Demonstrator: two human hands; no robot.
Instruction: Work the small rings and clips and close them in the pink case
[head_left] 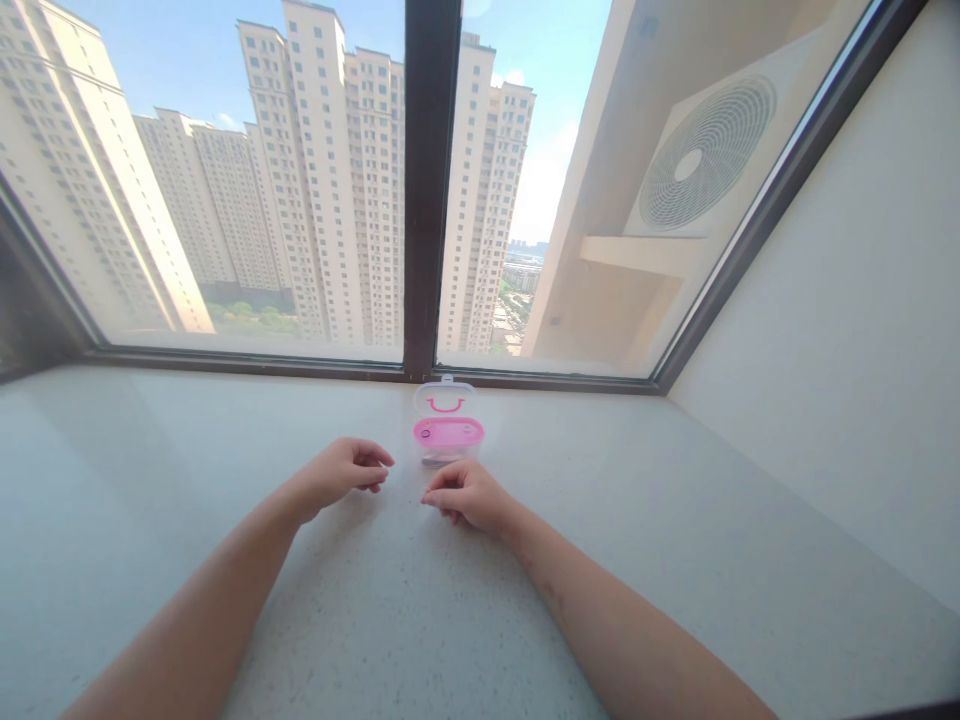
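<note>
A small clear plastic box with a pink lid and pink handle (448,432) stands on the pale stone window ledge (225,560), close to the window frame. My left hand (346,468) rests on the ledge just left of the box, fingers curled inward and pinched together. My right hand (465,493) lies just in front of the box, fingers also curled and pinched. Both fingertips point toward each other with a small gap between them. Whether anything tiny is held in either pinch is too small to see.
A dark window frame with a vertical mullion (429,190) runs along the back. A white wall (847,330) bounds the ledge on the right. Tall buildings and an outdoor fan unit (705,150) show through the glass.
</note>
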